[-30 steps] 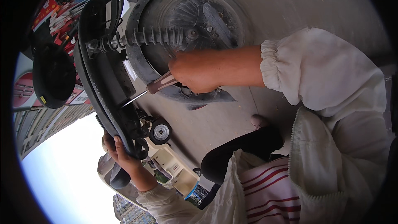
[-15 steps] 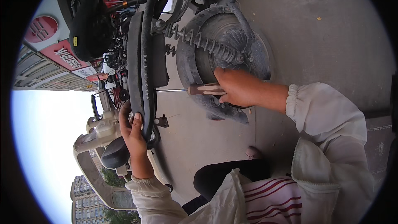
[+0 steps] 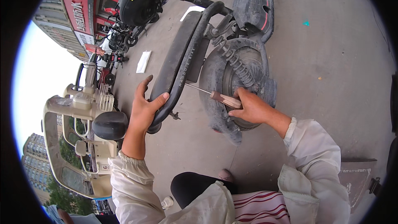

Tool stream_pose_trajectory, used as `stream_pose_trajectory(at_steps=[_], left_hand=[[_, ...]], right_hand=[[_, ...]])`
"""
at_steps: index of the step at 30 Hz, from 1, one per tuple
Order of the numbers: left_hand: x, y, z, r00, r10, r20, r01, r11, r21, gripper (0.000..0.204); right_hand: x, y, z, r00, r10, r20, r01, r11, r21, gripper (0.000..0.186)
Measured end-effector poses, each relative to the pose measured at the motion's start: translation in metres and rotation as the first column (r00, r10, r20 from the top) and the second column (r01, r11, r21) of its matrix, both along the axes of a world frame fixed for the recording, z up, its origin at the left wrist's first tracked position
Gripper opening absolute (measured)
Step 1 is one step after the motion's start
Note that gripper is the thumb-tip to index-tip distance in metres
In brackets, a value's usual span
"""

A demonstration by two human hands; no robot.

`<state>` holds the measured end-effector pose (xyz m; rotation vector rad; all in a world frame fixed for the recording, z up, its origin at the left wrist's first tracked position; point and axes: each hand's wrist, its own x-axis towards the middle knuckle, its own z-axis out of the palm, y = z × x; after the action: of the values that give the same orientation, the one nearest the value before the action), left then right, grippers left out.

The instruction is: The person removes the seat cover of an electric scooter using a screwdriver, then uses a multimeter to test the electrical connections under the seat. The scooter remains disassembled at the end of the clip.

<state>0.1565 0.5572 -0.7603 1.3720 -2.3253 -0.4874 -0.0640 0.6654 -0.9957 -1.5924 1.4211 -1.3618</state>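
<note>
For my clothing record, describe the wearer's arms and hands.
The left sleeve and right sleeve are loose, wrinkled, off-white jacket fabric, with gathered cuffs at the wrists. The left fingers and right fingers are bare, with no gloves.

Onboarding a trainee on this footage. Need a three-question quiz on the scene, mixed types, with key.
1. Multiple choice: what is the right hand holding?
A) an adjustable wrench
B) a screwdriver
C) a cleaning cloth

2. True or false: the left hand is gripping the coil-spring shock absorber.

3. Fill in the colour: the roofed vehicle at the left of the picture is mostly ____.

Key:
1. B
2. False; it is at the near end of the long black seat.
3. Cream
</note>
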Motion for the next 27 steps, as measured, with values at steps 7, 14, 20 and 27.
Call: stream_pose_trajectory(at_steps=[7, 14, 20, 27], left_hand=[[-0.009, 0.008, 0.0, 0.994, 0.02, 0.109, 0.014, 0.954, -0.3, 0.067], [-0.015, 0.016, 0.0, 1.0, 0.005, 0.002, -0.004, 0.918, -0.397, 0.055], [-0.015, 0.02, -0.002, 0.999, 0.012, -0.049, -0.032, 0.9, -0.435, 0.051], [-0.013, 0.02, -0.003, 0.999, 0.002, -0.043, -0.022, 0.872, -0.489, 0.048]], right_hand=[[-0.007, 0.006, 0.02, 1.0, 0.011, -0.022, -0.007, 0.984, 0.179, 0.043], [-0.007, -0.004, 0.003, 0.993, 0.059, -0.101, -0.055, 0.997, 0.046, 0.052], [0.005, 0.005, 0.019, 0.998, -0.014, -0.053, 0.018, 0.996, 0.082, 0.041], [0.005, 0.004, 0.009, 0.997, 0.039, -0.06, -0.038, 0.999, 0.02, 0.031]])
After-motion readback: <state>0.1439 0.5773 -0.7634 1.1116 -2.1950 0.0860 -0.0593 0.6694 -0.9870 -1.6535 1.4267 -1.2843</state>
